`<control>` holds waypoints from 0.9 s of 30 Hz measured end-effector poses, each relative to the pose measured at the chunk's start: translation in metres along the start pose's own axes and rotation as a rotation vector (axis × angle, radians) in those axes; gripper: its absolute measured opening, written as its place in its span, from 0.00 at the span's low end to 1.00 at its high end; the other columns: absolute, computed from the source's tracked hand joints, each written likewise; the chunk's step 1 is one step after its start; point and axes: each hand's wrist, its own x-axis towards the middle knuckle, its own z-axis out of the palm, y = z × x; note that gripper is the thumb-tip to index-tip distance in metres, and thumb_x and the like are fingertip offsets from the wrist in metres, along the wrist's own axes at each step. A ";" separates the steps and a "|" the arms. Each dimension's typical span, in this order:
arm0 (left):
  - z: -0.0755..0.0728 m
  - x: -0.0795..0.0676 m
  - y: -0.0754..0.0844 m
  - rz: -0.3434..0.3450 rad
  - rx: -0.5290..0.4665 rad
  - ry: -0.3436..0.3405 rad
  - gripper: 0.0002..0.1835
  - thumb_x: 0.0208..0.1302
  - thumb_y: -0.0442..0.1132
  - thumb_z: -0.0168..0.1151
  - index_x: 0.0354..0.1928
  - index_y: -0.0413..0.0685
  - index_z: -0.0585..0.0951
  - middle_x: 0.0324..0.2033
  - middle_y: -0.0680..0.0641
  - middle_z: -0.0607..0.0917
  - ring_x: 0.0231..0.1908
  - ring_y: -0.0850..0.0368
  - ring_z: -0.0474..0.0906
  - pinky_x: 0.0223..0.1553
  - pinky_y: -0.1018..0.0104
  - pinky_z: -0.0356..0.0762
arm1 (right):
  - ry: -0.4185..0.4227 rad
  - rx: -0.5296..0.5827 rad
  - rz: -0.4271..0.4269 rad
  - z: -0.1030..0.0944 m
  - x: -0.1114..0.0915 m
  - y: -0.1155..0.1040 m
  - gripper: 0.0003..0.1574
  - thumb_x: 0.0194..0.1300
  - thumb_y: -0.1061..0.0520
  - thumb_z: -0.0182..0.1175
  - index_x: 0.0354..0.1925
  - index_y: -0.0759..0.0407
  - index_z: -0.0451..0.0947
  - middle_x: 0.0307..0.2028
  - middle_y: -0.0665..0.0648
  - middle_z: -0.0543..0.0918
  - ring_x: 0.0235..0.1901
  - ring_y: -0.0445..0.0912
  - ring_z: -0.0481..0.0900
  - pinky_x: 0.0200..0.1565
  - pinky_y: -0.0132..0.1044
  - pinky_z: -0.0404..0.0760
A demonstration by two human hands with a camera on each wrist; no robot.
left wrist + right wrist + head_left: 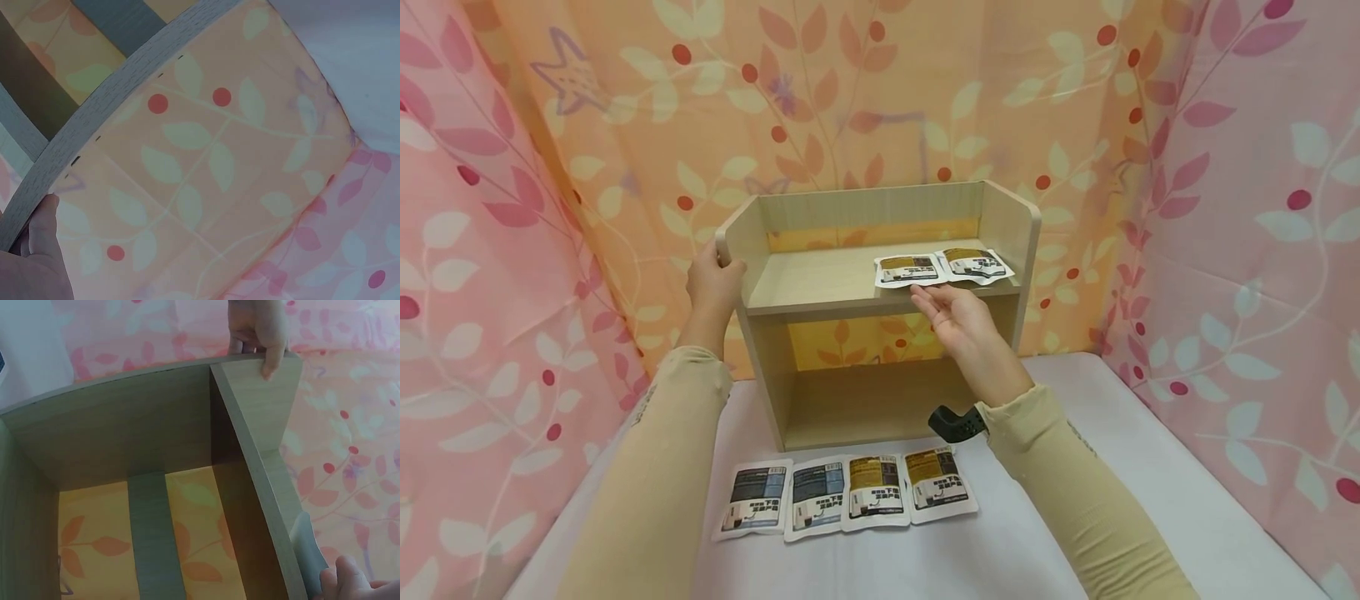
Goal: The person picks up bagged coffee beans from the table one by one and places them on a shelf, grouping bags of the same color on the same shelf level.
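My left hand (711, 287) grips the edge of the left side panel (747, 254) of a small two-tier wooden shelf (820, 279). In the right wrist view, that hand's thumb lies on the panel's inner face. On the right half of the upper board lie two flat white-edged packets side by side: a left packet (908, 270) and a right packet (976, 263), each with a yellow-brown and white label. My right hand (964, 321) is palm up with fingers extended, its fingertips at the front edge of the left packet. In the right wrist view, a packet's pale edge (306, 550) stands beside its fingers.
Several similar packets lie in a row before the shelf: two dark-blue-labelled packets (754, 498) on the left, two yellow-brown-labelled ones (938, 483) on the right. A white cloth (1037, 533) covers the table. Floral curtains (850, 100) enclose the back and sides.
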 end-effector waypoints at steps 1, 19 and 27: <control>0.000 0.000 0.000 0.002 0.003 0.001 0.21 0.66 0.38 0.49 0.60 0.43 0.72 0.59 0.39 0.77 0.59 0.42 0.70 0.59 0.48 0.66 | 0.004 -0.004 -0.001 -0.001 0.000 0.000 0.42 0.72 0.73 0.39 0.77 0.56 0.36 0.75 0.62 0.49 0.69 0.53 0.60 0.60 0.37 0.66; 0.000 0.000 0.000 0.007 0.004 0.006 0.21 0.66 0.38 0.50 0.61 0.42 0.73 0.58 0.38 0.78 0.58 0.42 0.71 0.60 0.48 0.65 | -0.115 -0.101 -0.011 -0.044 -0.028 -0.022 0.41 0.75 0.69 0.36 0.77 0.52 0.34 0.77 0.55 0.41 0.73 0.50 0.46 0.69 0.39 0.47; 0.001 0.001 0.000 0.009 0.013 0.014 0.21 0.66 0.37 0.50 0.60 0.42 0.73 0.58 0.38 0.78 0.58 0.43 0.71 0.61 0.48 0.63 | -0.106 -0.162 0.028 -0.068 -0.045 -0.023 0.40 0.76 0.66 0.36 0.77 0.51 0.34 0.77 0.54 0.40 0.73 0.49 0.45 0.69 0.38 0.48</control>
